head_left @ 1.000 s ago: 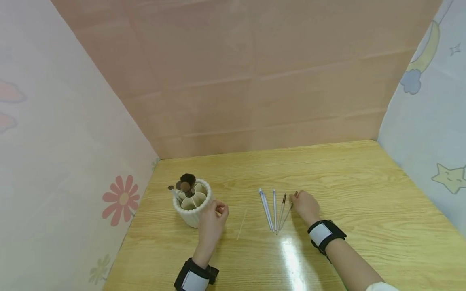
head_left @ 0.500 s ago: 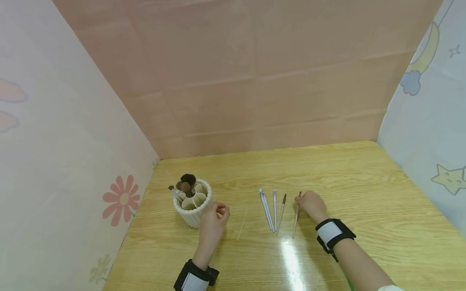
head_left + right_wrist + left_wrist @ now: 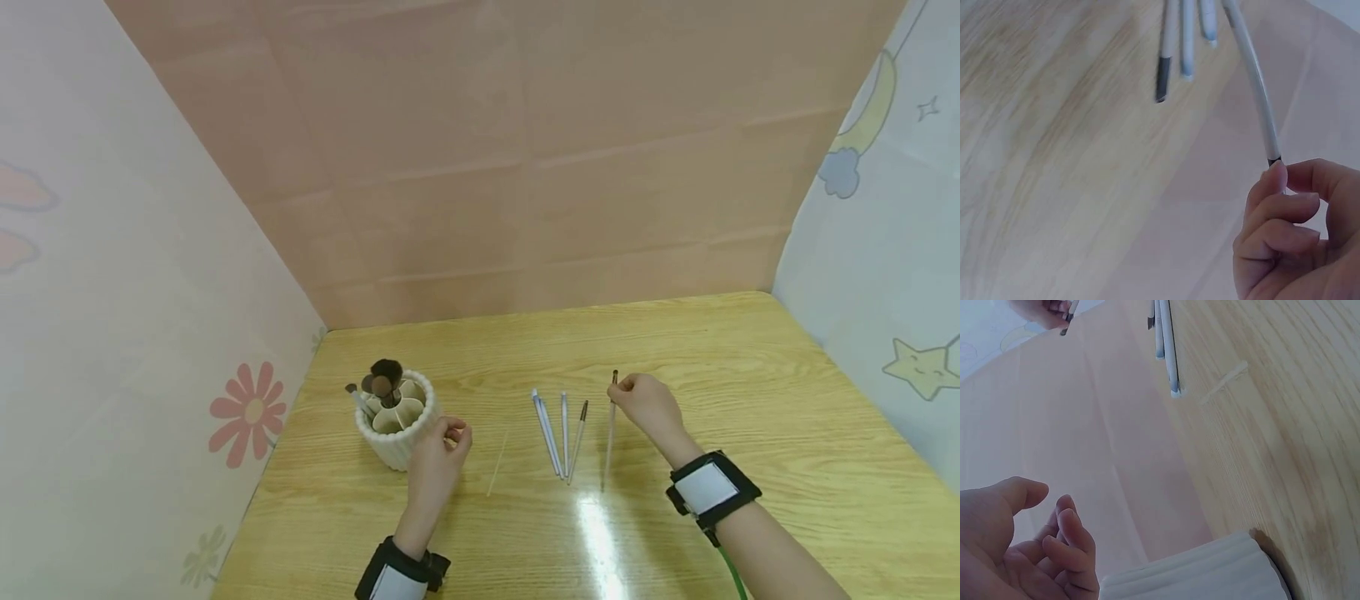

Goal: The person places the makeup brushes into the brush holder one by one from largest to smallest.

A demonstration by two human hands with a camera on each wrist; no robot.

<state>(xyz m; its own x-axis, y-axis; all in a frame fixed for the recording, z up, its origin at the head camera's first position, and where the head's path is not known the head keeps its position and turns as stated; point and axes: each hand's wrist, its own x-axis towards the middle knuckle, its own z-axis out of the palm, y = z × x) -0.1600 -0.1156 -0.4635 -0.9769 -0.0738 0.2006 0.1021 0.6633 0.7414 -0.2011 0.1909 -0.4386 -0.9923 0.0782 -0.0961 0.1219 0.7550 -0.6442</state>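
Observation:
My right hand (image 3: 651, 408) pinches a slim makeup brush (image 3: 611, 429) near its dark upper end, thumb against fingertips. The brush's pale handle points down toward the table, and in the right wrist view it extends up from the fingertips (image 3: 1277, 175). My left hand (image 3: 437, 454) stays beside a white ribbed brush holder (image 3: 384, 443), its fingers loosely curled. The left wrist view shows a gap between that thumb and the fingers, with nothing held. Several dark-headed makeup brushes (image 3: 384, 379) stand in the holder's divided compartments.
Left of the held brush lie another dark-tipped slim brush (image 3: 577, 446) and several pale lavender sticks (image 3: 565, 437). A thin, pale strip (image 3: 498, 463) lies between them and the left hand. Patterned walls (image 3: 255, 408) and a tan backdrop (image 3: 525, 208) bound the wooden table (image 3: 712, 350).
My right hand has drawn the slim brush rightward, away from the other sticks, and raised its dark end so that it stands more upright. The left hand has kept its place.

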